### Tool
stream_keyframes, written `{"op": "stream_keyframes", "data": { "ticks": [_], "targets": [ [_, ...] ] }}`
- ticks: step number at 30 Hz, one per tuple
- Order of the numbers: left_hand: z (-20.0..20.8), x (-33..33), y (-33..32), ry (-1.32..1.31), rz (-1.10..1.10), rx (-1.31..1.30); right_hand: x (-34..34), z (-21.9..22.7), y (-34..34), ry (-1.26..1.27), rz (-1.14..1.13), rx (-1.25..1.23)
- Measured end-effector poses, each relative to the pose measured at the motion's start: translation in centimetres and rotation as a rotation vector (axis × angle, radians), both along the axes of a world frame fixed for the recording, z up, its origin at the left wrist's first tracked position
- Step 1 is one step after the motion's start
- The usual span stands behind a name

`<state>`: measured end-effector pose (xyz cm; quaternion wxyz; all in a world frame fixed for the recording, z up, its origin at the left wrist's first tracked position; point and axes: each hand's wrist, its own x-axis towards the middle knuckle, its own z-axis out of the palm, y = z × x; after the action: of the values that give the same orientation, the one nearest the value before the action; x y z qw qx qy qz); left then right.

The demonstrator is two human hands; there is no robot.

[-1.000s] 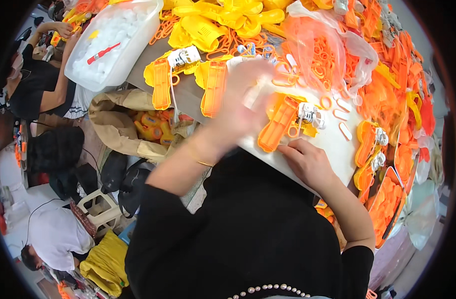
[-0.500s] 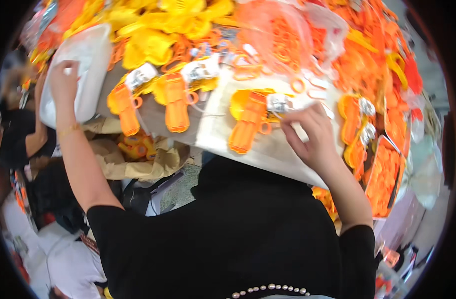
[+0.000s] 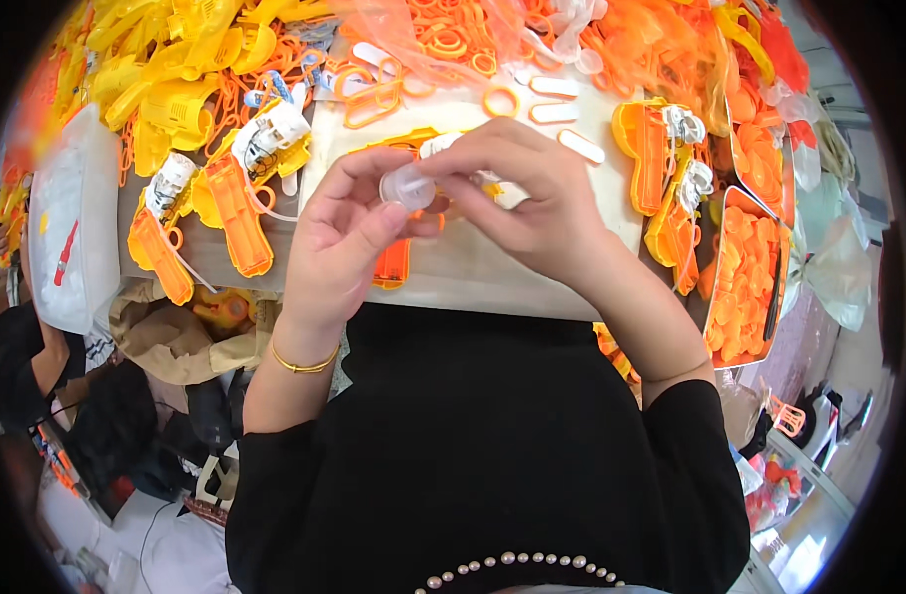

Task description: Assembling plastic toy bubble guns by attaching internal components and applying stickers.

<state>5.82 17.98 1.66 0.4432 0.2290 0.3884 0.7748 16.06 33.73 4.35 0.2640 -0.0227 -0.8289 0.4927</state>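
Above the white mat, my left hand grips a small clear round plastic piece between thumb and fingers. My right hand meets it from the other side, thumb and forefinger closed at the edge of the piece. Beneath both hands lies an orange and yellow toy gun half, mostly hidden by them. Two more open toy gun halves, with white motor units and wires, rest to the left of my left hand.
A white tub with clear pieces and a red tool stands at left. Yellow shells and orange parts heap along the back. At right are more toy gun halves and a box of orange pieces. A brown bag hangs below.
My left hand has come from the white tub to the middle, now with the clear plastic piece. My right hand has moved left to meet it. The view has shifted.
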Motion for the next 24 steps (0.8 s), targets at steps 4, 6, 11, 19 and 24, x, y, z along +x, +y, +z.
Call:
{"op": "stream_keyframes", "data": {
  "ticks": [4,6,11,19,24],
  "targets": [
    [-0.4,-0.4,-0.5,-0.008,-0.055,-0.046,0.3,0.5,0.1,-0.120,0.005,0.126],
    [-0.3,-0.1,-0.7,0.027,-0.049,-0.070,0.5,0.5,0.1,-0.123,0.017,0.145],
    [-0.1,-0.3,-0.5,0.051,-0.052,-0.101,0.4,0.6,0.0,-0.087,0.027,0.197],
    [0.0,0.2,-0.3,0.002,-0.057,-0.045,0.5,0.9,0.1,-0.117,0.043,0.207],
    [-0.2,0.5,-0.3,0.038,-0.042,-0.044,0.8,1.0,0.0,-0.135,0.099,0.220]
  ]
}}
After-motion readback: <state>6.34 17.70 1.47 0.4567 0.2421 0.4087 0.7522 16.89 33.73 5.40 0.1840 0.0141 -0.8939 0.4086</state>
